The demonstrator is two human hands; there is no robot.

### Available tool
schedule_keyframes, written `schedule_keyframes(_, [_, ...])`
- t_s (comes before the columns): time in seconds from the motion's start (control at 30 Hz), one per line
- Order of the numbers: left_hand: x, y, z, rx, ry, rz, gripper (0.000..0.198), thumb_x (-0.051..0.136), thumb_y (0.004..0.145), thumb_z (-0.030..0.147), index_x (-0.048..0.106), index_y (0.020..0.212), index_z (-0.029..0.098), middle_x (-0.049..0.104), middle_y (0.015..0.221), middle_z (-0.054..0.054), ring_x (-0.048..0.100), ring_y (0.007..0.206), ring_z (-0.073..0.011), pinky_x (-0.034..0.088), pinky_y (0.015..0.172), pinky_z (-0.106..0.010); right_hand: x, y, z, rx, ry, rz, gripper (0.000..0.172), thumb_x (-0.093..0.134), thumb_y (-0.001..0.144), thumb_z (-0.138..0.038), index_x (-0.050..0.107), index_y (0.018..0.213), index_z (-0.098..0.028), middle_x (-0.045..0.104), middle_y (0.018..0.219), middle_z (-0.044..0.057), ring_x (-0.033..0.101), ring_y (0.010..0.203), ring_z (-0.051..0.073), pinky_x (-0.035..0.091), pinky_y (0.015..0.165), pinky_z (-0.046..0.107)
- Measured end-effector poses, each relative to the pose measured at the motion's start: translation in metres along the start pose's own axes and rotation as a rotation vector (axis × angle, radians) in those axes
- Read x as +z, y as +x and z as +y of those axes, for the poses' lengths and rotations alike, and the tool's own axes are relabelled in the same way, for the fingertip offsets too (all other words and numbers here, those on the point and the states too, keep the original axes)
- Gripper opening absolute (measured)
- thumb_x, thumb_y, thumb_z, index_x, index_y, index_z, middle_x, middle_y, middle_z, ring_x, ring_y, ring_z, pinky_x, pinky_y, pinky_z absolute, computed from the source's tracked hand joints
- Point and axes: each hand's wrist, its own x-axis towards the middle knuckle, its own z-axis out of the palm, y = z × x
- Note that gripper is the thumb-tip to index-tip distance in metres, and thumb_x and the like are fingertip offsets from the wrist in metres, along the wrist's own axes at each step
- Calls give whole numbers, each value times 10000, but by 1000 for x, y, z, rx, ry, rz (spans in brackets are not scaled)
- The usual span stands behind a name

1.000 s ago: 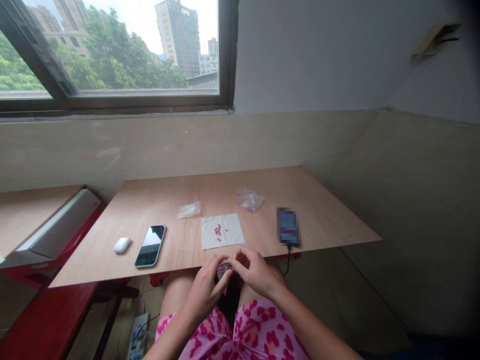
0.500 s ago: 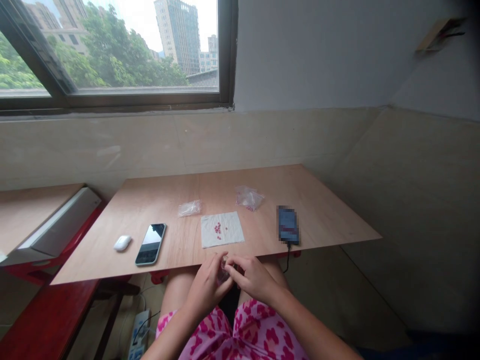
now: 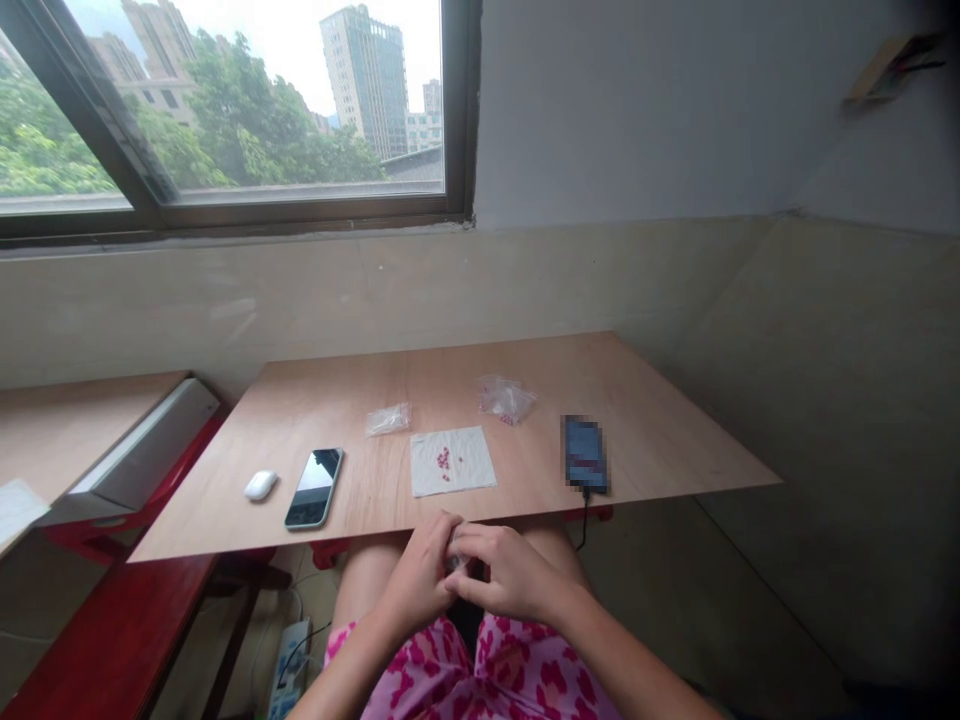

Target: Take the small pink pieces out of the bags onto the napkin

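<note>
My left hand [image 3: 418, 575] and my right hand [image 3: 510, 572] meet in front of the board's near edge, above my lap. Their fingers close around a small clear plastic bag [image 3: 458, 560], which is mostly hidden. Its contents cannot be made out. Farther up the board lie a white paper square [image 3: 469, 474] with small red beads [image 3: 443, 460] on it, a flat clear bag [image 3: 388, 420], and a crumpled clear bag [image 3: 507, 400] with red bits inside.
A plywood board [image 3: 660, 440] lies on a red table. On it are a smartphone [image 3: 313, 488], a white earbud case [image 3: 260, 486] and a cabled phone [image 3: 585, 455]. A power strip [image 3: 289, 665] sits on the floor. A white box [image 3: 142, 455] stands at left.
My hands have drawn closer together and now cover more of the clear bag. The whole scene has shifted slightly right in the view. Nothing on the board has moved.
</note>
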Motion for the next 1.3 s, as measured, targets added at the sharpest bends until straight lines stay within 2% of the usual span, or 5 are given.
schedule_keyframes(0.17, [1,2,1,-94,56,-55,199,580,707,119,532,882,201,630,928,-55,572,869,-229,425,767,-323,3,-2,-2,3,-87,-84,218,745,863,-405,696,814,-198,683,989,9,620,805,155,375,658,239])
schedule_keyframes(0.57, [-8,6,-2,-159,-82,-154,177,611,704,113,496,813,193,600,838,-1,509,771,-168,355,664,-265,1,0,-2,-5,-102,-55,130,670,912,-318,740,898,-210,733,979,17,664,840,170,426,710,241])
schedule_keyframes(0.73, [-18,5,-8,-182,-112,-208,208,644,683,102,551,851,181,608,854,11,529,796,-166,368,686,-261,2,0,-2,-19,-66,-6,102,672,905,-293,740,923,-218,735,1013,18,667,855,169,445,729,240])
schedule_keyframes(1.07, [-44,6,-7,-187,-342,-335,466,789,800,435,643,1169,191,686,1119,-59,616,1013,-235,458,866,-322,0,-1,1,-69,53,60,197,644,924,-289,749,781,-205,728,1066,49,688,899,183,499,804,264])
schedule_keyframes(1.3, [-51,9,-4,-199,-491,-289,415,707,881,506,656,1118,169,655,999,-42,590,897,-177,454,792,-289,-3,2,5,-8,245,159,232,585,966,-315,792,946,-214,748,1150,87,715,987,219,554,830,289])
